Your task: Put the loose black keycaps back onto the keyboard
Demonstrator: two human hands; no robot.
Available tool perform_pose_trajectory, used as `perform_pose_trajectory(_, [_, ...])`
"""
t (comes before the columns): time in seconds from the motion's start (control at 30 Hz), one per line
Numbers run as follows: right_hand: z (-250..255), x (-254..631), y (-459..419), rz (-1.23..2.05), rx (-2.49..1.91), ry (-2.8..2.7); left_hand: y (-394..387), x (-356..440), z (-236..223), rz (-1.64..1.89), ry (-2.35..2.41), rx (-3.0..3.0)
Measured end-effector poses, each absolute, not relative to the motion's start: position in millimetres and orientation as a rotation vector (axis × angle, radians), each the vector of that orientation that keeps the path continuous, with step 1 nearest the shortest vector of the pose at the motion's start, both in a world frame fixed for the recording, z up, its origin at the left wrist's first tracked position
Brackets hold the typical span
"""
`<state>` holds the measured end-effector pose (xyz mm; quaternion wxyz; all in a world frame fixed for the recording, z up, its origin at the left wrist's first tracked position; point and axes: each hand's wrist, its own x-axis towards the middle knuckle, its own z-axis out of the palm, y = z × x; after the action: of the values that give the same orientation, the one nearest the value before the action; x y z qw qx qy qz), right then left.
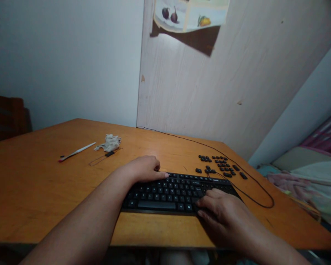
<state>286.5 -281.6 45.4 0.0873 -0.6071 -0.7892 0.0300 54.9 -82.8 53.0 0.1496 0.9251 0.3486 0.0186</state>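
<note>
A black keyboard (171, 191) lies on the orange wooden table (44, 191), near its front edge. My left hand (145, 168) rests on the keyboard's far left corner, fingers curled loosely with the thumb along the top edge. My right hand (223, 213) lies flat over the keyboard's right end, fingers stretched across the keys. Several loose black keycaps (220, 165) are scattered on the table just behind the keyboard's right side. The keyboard's black cable (253, 184) loops to the right and runs back to the wall.
A crumpled white tissue (110, 142) and a white stick-like tool with a red tip (76, 151) lie at the back left of the table, with a small black piece (109, 154) beside them. A bed with bedding (306, 173) stands right of the table. A dark chair (5, 116) is far left.
</note>
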Motion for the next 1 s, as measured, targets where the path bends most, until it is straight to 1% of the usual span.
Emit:
perform_pose_trajectory(0.5, [46.5,276.4,-278.1,-0.004,-1.920,-2.363,-84.4,54.7,56.3,0.040,0.994,2.657])
perform_pose_trajectory(0.83, [45.9,283.1,-276.8,0.171,-1.872,-2.319,-82.6,54.4,55.4,0.032,0.988,2.656])
perform_pose_trajectory(0.9, [45.0,281.5,-277.2,0.109,-1.875,-2.336,-82.0,54.4,54.8,0.039,0.988,2.662])
perform_pose_trajectory(1.0, [40.1,275.7,-281.1,-0.084,-1.901,-2.364,-81.1,54.2,53.7,0.043,0.985,2.666])
